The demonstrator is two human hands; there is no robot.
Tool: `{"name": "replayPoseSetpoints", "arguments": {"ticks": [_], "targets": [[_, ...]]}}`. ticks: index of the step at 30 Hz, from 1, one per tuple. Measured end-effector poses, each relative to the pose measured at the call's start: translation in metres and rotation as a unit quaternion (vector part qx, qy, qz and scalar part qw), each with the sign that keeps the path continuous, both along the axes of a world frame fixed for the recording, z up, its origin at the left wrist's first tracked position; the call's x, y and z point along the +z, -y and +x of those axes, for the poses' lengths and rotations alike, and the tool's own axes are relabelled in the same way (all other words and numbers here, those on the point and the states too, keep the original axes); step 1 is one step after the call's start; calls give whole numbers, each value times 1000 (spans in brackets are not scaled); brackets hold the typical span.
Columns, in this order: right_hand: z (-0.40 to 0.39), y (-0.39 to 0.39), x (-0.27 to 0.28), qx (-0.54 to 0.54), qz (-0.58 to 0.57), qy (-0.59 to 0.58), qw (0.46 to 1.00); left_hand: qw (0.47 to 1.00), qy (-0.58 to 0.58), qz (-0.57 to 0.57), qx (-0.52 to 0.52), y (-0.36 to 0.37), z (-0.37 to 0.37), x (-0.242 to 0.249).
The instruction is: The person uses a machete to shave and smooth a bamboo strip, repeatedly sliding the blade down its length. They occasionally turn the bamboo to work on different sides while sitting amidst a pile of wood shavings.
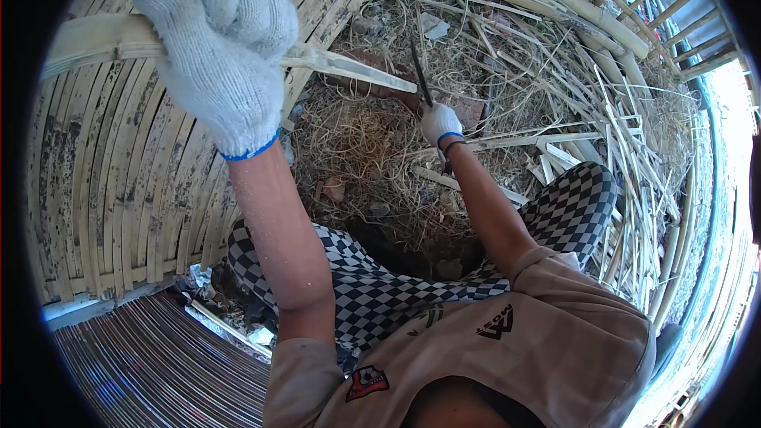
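My left hand (pixel 218 51), in a white knit glove with a blue cuff, is raised at the upper left, its fingers wrapped round a long pale bamboo strip (pixel 349 66). One end of the strip runs off to the left; the other slants down to the right, ending near the knife. Gloved as well, my right hand (pixel 441 124) is closed round the handle of a dark, narrow-bladed knife (pixel 419 71), whose blade points up beside the strip's far end. The handle itself is mostly hidden in the glove. A reddish-brown block (pixel 469 111) lies on the ground behind my right hand.
Bamboo slat panels (pixel 143 182) stand at the left. Curly shavings (pixel 372 135) cover the ground before my crossed legs. Split strips (pixel 634 182) and bamboo poles (pixel 606 20) lie at the right and upper right, near a bamboo lattice (pixel 674 12). Dark thin rods (pixel 158 357) lie lower left.
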State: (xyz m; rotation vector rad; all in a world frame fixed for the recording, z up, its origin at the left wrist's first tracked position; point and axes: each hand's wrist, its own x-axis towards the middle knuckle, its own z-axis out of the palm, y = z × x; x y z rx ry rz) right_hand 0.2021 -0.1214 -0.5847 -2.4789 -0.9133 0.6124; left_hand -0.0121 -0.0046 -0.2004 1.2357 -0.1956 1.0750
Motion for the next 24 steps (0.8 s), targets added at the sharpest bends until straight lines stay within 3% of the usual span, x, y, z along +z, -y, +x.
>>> {"name": "replayPoseSetpoints", "arguments": {"ticks": [4,7,8,12,15,19,24], "targets": [[-13,13,40,-48,97,17,994,999,-11,-2,37,-1,-2,-4],[-20,11,20,-35,68,16,997,998,-17,-6,62,4,1,1],[-12,7,1,25,15,10,1000,997,-15,4,79,8,5,2],[-9,2,26,-56,67,-16,996,991,-17,21,129,10,5,0],[-29,13,42,-93,138,-14,986,999,-19,-24,43,3,-3,0],[7,-3,-5,-8,-27,-22,999,998,-25,51,41,-2,-1,3],[-6,9,37,-76,103,0,992,999,-6,-1,-52,-7,-10,-3]]}}
